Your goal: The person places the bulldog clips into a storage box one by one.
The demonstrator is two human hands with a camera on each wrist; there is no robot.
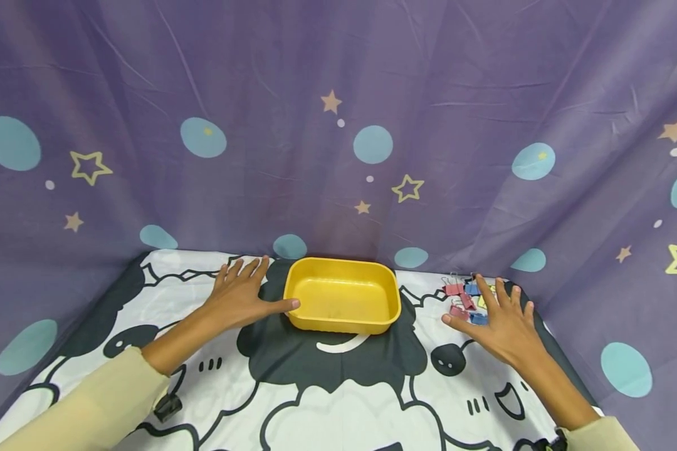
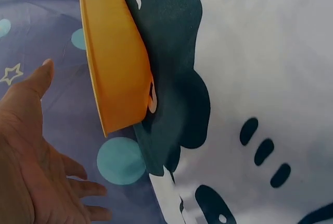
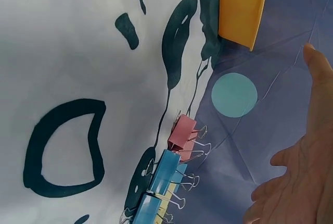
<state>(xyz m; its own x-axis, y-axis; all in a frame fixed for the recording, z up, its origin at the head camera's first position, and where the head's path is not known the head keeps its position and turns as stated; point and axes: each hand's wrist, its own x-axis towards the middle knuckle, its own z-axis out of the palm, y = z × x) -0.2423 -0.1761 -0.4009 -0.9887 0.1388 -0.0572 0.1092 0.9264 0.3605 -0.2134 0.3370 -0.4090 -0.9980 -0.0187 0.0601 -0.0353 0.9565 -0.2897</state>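
A yellow plastic tray [image 1: 344,326] stands at the back middle of the table, its inside bare. My left hand [image 1: 242,304] is spread beside the tray's left side, its thumb reaching over the rim in the head view; the left wrist view [image 2: 36,156] shows the hand apart from the tray. My right hand [image 1: 504,326] is spread over and just in front of a small group of binder clips, holding nothing. Among them are pink binder clips [image 3: 183,133], blue binder clips [image 3: 165,172] and yellow ones [image 3: 164,206]. The fingers partly hide the group in the head view.
A white cloth with black cartoon sheep [image 1: 338,419] covers the table. Behind it and at both sides hangs a purple curtain [image 1: 282,156] with stars and teal dots, close behind the tray and the clips.
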